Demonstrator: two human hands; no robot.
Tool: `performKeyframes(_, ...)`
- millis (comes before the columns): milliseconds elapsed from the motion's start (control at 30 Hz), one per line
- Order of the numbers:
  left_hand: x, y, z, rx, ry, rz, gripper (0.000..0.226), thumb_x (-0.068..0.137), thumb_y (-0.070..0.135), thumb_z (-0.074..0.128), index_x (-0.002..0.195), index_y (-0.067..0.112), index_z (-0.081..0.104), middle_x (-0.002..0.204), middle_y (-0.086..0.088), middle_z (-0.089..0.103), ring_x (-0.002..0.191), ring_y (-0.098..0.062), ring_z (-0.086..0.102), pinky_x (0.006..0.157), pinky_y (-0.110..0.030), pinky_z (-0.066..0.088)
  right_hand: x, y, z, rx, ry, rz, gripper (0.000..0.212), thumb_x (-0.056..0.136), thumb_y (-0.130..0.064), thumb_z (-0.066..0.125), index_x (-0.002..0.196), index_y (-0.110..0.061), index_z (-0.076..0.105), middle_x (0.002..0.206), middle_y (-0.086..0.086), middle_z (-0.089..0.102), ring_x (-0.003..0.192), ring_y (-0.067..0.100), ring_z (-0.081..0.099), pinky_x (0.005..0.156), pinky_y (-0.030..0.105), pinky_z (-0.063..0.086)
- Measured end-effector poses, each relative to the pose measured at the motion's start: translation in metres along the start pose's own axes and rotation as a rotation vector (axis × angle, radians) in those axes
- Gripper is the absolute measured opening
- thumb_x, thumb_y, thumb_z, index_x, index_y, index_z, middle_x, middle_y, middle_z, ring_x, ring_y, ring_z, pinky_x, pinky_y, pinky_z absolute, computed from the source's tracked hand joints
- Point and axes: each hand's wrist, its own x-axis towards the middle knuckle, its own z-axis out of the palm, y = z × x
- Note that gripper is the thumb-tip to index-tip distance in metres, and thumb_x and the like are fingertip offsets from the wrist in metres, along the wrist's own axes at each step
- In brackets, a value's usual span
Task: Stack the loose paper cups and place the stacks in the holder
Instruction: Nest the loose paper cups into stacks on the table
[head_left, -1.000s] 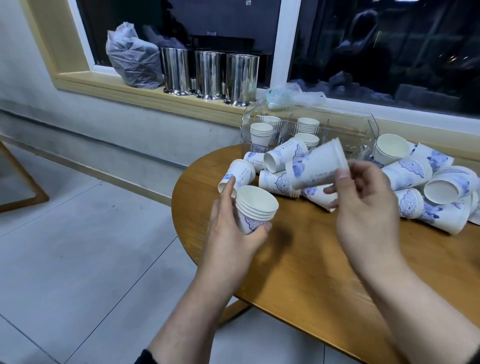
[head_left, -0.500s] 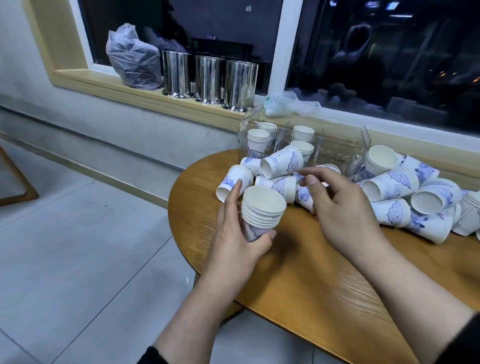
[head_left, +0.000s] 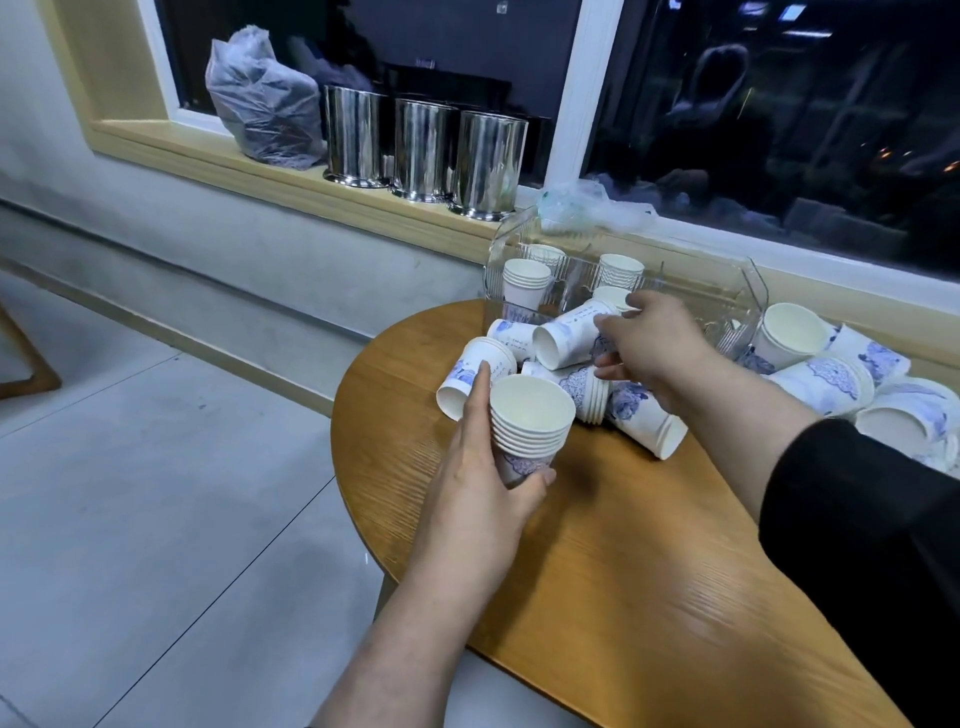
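While a grown stack (head_left: 527, 431) is gripped upright by the left hand (head_left: 480, 499) at the bench's (head_left: 649, 582) left edge, another loose cup (head_left: 569, 335) beside the holder (head_left: 691, 291) is now pinched by the right hand (head_left: 657, 348).

white cups (head_left: 574, 335), blue print; tan table (head_left: 649, 571).

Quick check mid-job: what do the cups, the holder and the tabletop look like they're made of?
Stacked cups: likely thin paper, matte white inside, blue print outside, with rolled rims. Holder: clear, glossy rigid plastic by the look; the cup stacks inside show through its walls. Table: wood or wood-look laminate, with visible grain and a satin sheen; which one can't be told.
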Motion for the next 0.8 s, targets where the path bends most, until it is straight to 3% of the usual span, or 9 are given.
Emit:
performKeyframes(100,0.002,-0.004,0.001,-0.002,-0.032,-0.028,0.104,0.079,0.029,0.081,0.154,0.047,0.012,0.147,0.023,0.045,0.130,-0.003,0.048,0.108,-0.031,0.043,0.008,-0.001,0.005,0.024,-0.011,0.091,0.049,0.099,-0.015,0.055,0.145,-0.006,0.038,0.089,0.013,0.056,0.060,0.024,0.057,0.053,0.034,0.051)
performKeyframes(200,0.004,-0.008,0.002,-0.024,-0.037,-0.033,0.093,0.078,0.030,0.081,0.150,0.045,0.025,0.142,0.025,0.050,0.128,-0.002,0.050,0.107,-0.035,0.045,0.013,0.001,0.010,0.054,0.006,0.080,0.005,0.097,-0.011,0.056,0.099,-0.008,0.059,0.073,0.013,0.053,0.053,0.021,0.049,0.046,0.029,0.040)
performKeyframes(233,0.003,-0.008,0.002,-0.027,-0.035,-0.036,0.092,0.077,0.029,0.081,0.149,0.045,0.026,0.141,0.025,0.050,0.128,-0.001,0.050,0.107,-0.035,0.045,0.014,0.002,0.011,0.074,0.020,0.068,0.006,0.097,-0.010,0.057,0.091,-0.009,0.059,0.068,0.012,0.052,0.050,0.020,0.047,0.045,0.028,0.037)
performKeyframes(333,0.002,-0.008,0.002,-0.034,-0.033,-0.043,0.093,0.077,0.030,0.081,0.149,0.046,0.025,0.140,0.025,0.051,0.128,-0.001,0.050,0.107,-0.035,0.044,0.009,-0.005,0.010,0.152,0.071,-0.010,0.011,0.097,-0.012,0.056,0.107,-0.011,0.060,0.068,0.008,0.055,0.048,0.016,0.048,0.044,0.025,0.035)
performKeyframes(467,0.002,-0.007,0.000,-0.064,-0.030,-0.063,0.099,0.074,0.032,0.084,0.151,0.044,0.023,0.142,0.021,0.052,0.129,-0.003,0.050,0.109,-0.035,0.044,-0.026,-0.028,-0.006,0.096,0.148,-0.383,0.015,0.099,-0.017,0.051,0.104,-0.018,0.065,0.074,0.000,0.059,0.059,0.012,0.051,0.055,0.032,0.044)
performKeyframes(633,-0.002,-0.001,0.000,-0.094,-0.014,-0.066,0.105,0.071,0.037,0.085,0.151,0.045,0.018,0.147,0.018,0.048,0.132,-0.003,0.048,0.111,-0.034,0.042,-0.085,-0.033,-0.025,-0.095,-0.016,-0.704,0.010,0.100,-0.018,0.054,0.102,-0.022,0.063,0.071,-0.016,0.060,0.064,0.006,0.053,0.060,0.025,0.046)
performKeyframes(733,-0.003,0.000,0.001,-0.117,0.007,-0.082,0.104,0.066,0.043,0.084,0.145,0.057,0.017,0.144,0.018,0.050,0.127,-0.003,0.054,0.107,-0.033,0.046,-0.100,-0.016,-0.024,-0.287,-0.105,-0.743,0.010,0.098,-0.018,0.056,0.099,-0.027,0.060,0.077,-0.015,0.061,0.071,0.002,0.055,0.066,0.018,0.043)
performKeyframes(800,-0.002,0.000,0.002,-0.124,0.005,-0.084,0.099,0.068,0.036,0.086,0.132,0.069,0.019,0.132,0.022,0.055,0.117,0.003,0.058,0.099,-0.023,0.048,-0.103,-0.005,-0.021,-0.434,-0.198,-0.738,0.009,0.098,-0.020,0.056,0.101,-0.027,0.062,0.086,-0.015,0.063,0.080,-0.003,0.055,0.072,0.016,0.041)
